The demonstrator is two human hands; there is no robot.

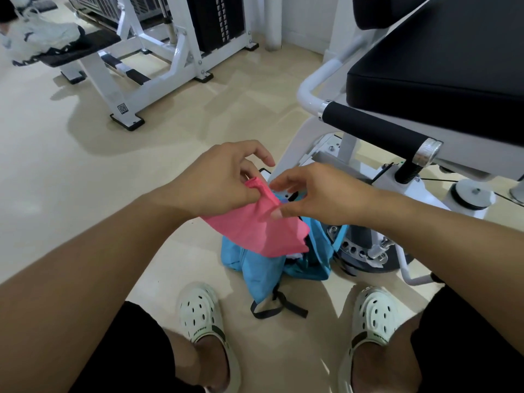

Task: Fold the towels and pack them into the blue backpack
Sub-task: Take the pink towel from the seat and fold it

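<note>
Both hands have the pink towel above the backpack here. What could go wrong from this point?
1. The pink towel is bunched where the left hand and right hand pinch it, so the fold may come out uneven.
2. The blue backpack sags on the floor, so its opening may catch the towel.

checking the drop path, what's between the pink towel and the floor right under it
The blue backpack lies there on the floor, its top open below the pink towel, which the left hand and right hand pinch. The head view shows this.
</note>
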